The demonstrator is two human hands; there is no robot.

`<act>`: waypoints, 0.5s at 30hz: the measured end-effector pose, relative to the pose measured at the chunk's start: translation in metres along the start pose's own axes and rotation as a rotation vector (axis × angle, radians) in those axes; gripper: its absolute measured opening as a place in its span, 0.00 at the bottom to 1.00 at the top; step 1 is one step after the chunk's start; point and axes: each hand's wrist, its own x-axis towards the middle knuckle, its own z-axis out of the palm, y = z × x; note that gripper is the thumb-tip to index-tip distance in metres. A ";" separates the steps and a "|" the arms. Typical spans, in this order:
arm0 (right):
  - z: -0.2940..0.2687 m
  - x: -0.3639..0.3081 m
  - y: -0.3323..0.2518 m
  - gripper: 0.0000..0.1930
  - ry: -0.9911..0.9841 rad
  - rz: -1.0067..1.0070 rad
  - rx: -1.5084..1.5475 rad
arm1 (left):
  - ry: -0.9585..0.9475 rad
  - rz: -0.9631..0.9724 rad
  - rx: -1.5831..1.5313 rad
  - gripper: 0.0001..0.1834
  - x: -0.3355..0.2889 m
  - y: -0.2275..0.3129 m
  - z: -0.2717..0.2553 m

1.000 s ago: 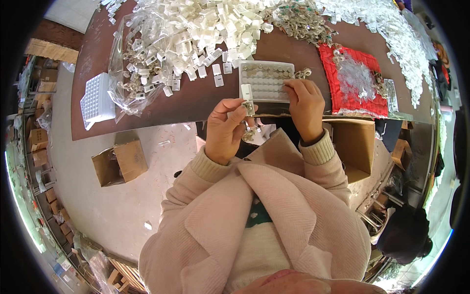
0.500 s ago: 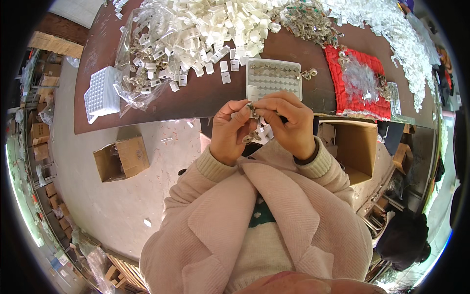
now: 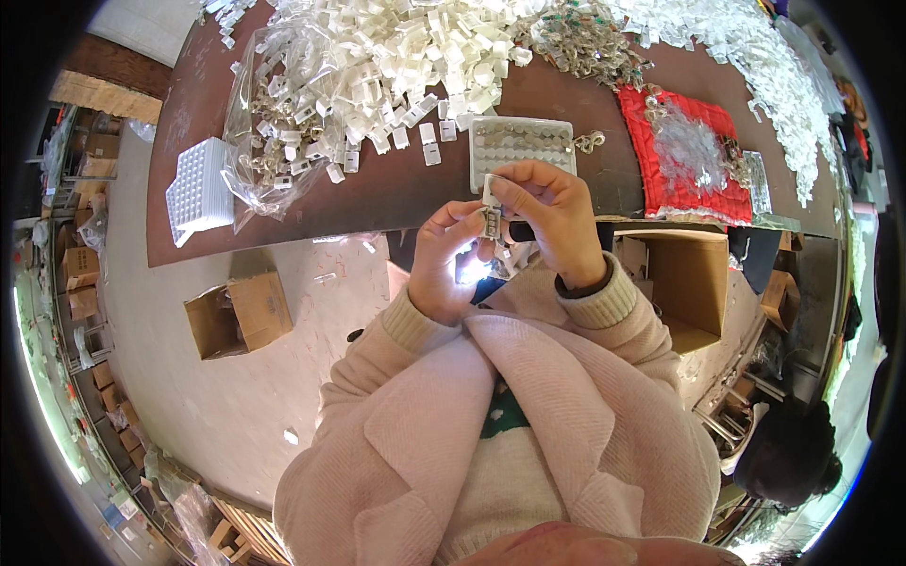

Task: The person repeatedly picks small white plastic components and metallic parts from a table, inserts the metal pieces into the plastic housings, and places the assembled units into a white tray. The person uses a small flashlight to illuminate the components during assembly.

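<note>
White casing [image 3: 489, 194] sits partly hidden by right fingers [image 3: 519, 196].

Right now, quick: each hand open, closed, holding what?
Left hand: closed, grip on a small electronic part; a bright light glows beside its fingers.
Right hand: closed, pinching a small white plastic piece.

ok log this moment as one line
left hand: holds small metal part | right hand: pinches white plastic piece | white tray: beyond hands
</note>
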 end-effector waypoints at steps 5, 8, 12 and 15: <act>0.004 -0.004 0.006 0.10 -0.062 -0.539 -0.231 | 0.021 -0.014 -0.071 0.10 0.001 0.001 0.001; 0.000 -0.002 0.005 0.13 -0.183 -0.726 -0.320 | 0.035 -0.032 -0.096 0.11 -0.002 0.001 0.005; 0.001 -0.001 0.007 0.13 -0.163 -0.792 -0.389 | 0.112 -0.032 -0.137 0.12 -0.003 -0.005 0.007; 0.007 -0.001 0.011 0.14 -0.110 -0.838 -0.400 | -0.064 -0.119 -0.271 0.13 0.002 -0.001 -0.003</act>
